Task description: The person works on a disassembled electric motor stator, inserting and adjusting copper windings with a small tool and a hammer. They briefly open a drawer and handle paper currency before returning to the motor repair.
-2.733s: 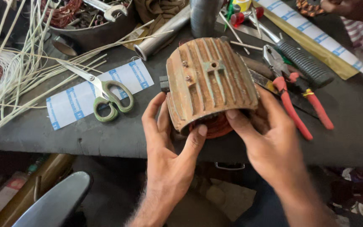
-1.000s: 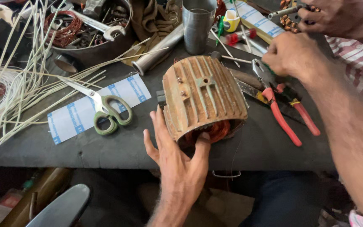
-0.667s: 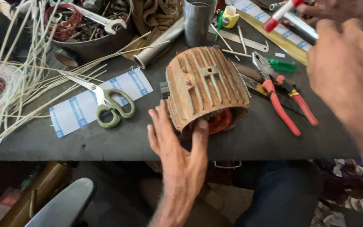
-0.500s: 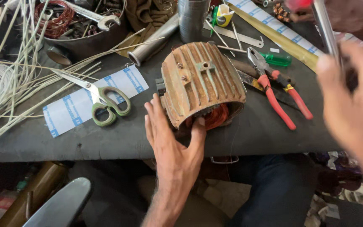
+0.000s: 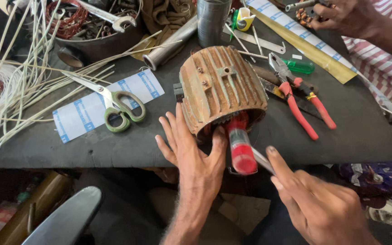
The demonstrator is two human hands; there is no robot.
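At the lower right of the frame, the right hand (image 5: 323, 208) curls around a thin metal shaft, index finger stretched along it; whether that shaft belongs to the red-handled tool (image 5: 240, 147) just beyond it is unclear. The tool's far end reaches into the open end of the rusty ribbed motor housing (image 5: 221, 86) at centre frame, at the table (image 5: 46, 147) edge. The left hand (image 5: 191, 147), fingers spread, presses against the housing's lower left rim. Left of centre lie green-handled scissors (image 5: 119, 106) on a white sheet (image 5: 107, 104); right of the housing, red pliers (image 5: 300, 97). At the upper right, another person's hand (image 5: 341, 16) grips a tool.
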